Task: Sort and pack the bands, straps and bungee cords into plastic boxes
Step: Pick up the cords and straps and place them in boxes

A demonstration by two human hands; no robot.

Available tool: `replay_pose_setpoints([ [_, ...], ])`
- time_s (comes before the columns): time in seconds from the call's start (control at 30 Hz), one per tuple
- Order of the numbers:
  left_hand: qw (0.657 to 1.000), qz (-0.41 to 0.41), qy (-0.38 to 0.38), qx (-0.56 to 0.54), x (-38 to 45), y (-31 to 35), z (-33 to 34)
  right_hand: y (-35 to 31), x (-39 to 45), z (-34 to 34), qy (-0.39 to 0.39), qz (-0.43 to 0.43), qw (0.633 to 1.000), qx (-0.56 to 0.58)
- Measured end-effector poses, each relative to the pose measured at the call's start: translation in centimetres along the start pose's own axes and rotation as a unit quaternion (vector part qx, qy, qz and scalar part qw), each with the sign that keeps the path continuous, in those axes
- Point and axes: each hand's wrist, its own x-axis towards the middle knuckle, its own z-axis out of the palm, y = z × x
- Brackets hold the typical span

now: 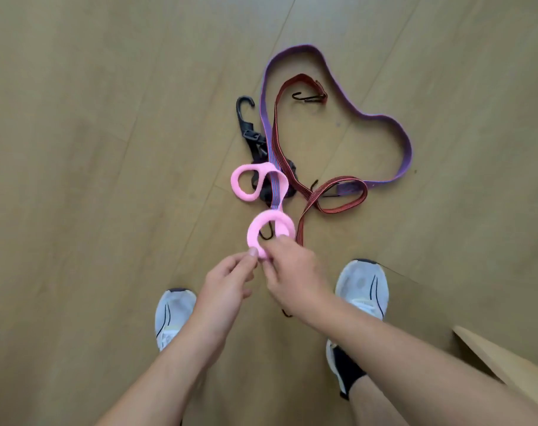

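A pink figure-eight band (255, 230) lies on the wooden floor, its near loop lifted. My left hand (227, 284) pinches that loop's near edge with thumb and finger. From the right, my right hand (295, 275) pinches the same loop. The band's far loop (244, 182) rests over a black hook cord (246, 118). A purple flat band (381, 124) curls in a wide loop behind. A red striped bungee cord (335, 195) with black hooks crosses it, and a blue-red striped strap (273, 167) runs under the pink band.
My two grey-white shoes (174, 315) (364, 287) stand on the wood floor just below the pile. A light brown board or box edge (504, 361) juts in at the lower right.
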Motion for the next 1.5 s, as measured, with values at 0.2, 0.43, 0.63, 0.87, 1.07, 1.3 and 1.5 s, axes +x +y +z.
replay_pose_setpoints([
  [0.2,0.993,-0.053,-0.106,-0.011,-1.2,1.5,-1.1,-3.7,-8.1,-0.2,-0.07,-0.161,0.984,-0.02],
  [0.43,0.997,-0.05,-0.053,-0.027,-1.4,-0.1,-3.9,-4.1,-8.0,-0.2,0.019,-0.222,0.966,0.133],
  [0.63,0.989,-0.013,0.047,-0.142,0.5,-1.2,-5.8,-4.0,0.4,2.2,0.133,0.007,0.968,0.212],
  [0.87,0.978,0.013,0.115,-0.172,1.1,-3.6,-7.5,0.0,12.8,4.5,-0.045,0.092,0.953,-0.286],
  [1.07,0.982,-0.019,0.098,-0.161,-0.2,-4.3,-9.3,-0.8,10.7,4.6,-0.019,0.107,0.961,-0.253],
  [1.3,0.99,0.008,0.018,-0.137,-7.3,0.8,-9.0,-11.0,-0.9,-3.2,0.052,0.054,0.995,0.068],
  [1.5,0.993,0.085,0.01,-0.084,-20.2,9.0,-10.5,-22.6,-10.6,-14.1,0.051,0.129,0.97,0.199],
])
